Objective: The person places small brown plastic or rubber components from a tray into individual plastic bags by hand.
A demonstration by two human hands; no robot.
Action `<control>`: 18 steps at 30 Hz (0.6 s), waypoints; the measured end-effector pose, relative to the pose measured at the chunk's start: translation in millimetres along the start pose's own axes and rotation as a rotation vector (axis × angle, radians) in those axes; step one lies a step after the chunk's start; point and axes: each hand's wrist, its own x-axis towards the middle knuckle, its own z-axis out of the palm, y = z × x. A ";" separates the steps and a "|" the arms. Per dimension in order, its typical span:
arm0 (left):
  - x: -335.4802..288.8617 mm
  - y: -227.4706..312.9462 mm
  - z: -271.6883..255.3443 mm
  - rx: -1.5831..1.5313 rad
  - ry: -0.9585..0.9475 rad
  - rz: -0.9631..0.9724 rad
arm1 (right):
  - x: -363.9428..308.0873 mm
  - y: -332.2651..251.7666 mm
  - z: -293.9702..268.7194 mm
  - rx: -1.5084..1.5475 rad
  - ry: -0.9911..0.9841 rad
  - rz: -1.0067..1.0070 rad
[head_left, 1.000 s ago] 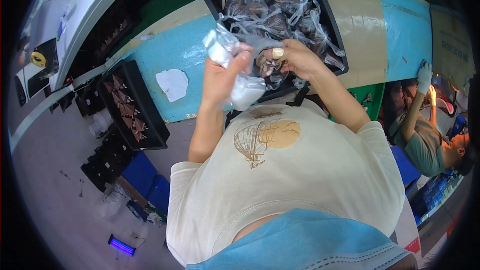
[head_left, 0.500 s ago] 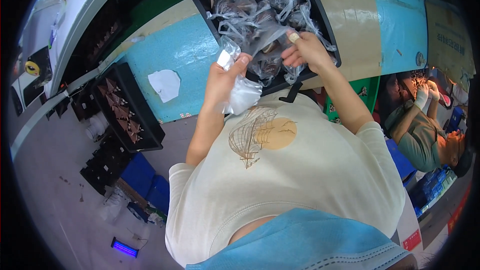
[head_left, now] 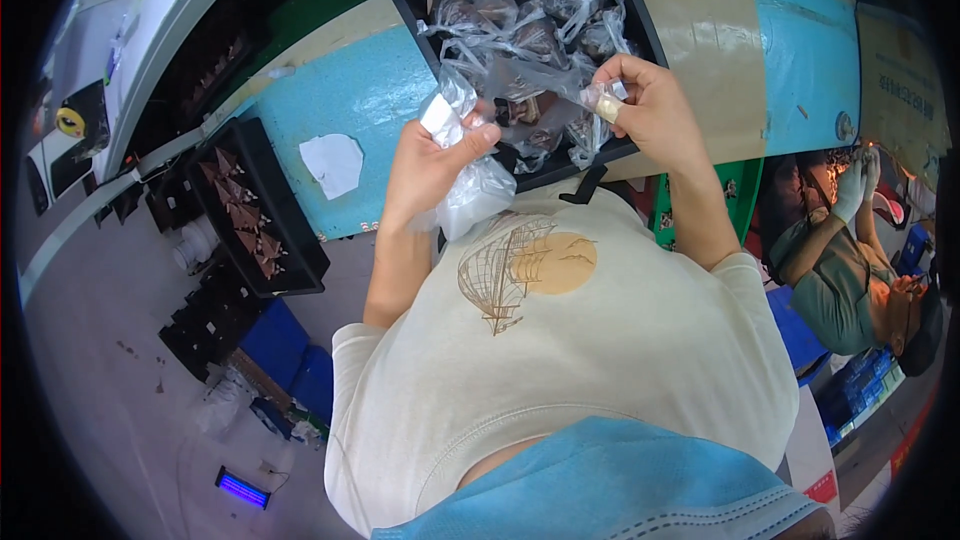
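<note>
Both hands are busy over the tray here, and bagging looks to me like the work in progress, with the clear bag (head_left: 545, 77) spread thin between them. The left hand (head_left: 448, 145) has its fingers wrapped round a crumpled plastic bundle (head_left: 477, 198), which hangs below the thumb, on the side toward the shirt. Across from it, the right hand (head_left: 648, 110) pinches the far edge of that clear bag, thumb against fingers; something beige is wrapped round a digit. Between the two hands, brown pieces show through the film, though from here I can't tell whether they sit in this bag or lie underneath it. Just beyond the fingertips, the black tray (head_left: 641, 25) is heaped with bagged pieces (head_left: 540, 38), their plastic ends sticking up. Out to the left hand's left, a white sheet (head_left: 331, 166) lies on the blue desk (head_left: 375, 90), and farther out, a second tray (head_left: 297, 225) carries brown pointed pieces (head_left: 240, 210). My reading: the next move calls for a firm right pinch and a steady left grip, keeping that flimsy bag's mouth from collapsing or snagging on the knotty heap below.
</note>
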 end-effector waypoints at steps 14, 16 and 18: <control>13.6 6.2 27.2 -0.076 -0.172 0.363 | -15.2 -43.2 38.6 -0.221 -0.085 -0.732; 12.7 7.4 26.9 -0.182 -0.147 0.303 | -5.9 -32.0 30.8 -0.044 -0.009 -0.737; 12.2 9.3 22.4 -0.277 -0.245 0.151 | 0.4 -17.5 27.8 0.109 -0.072 -0.563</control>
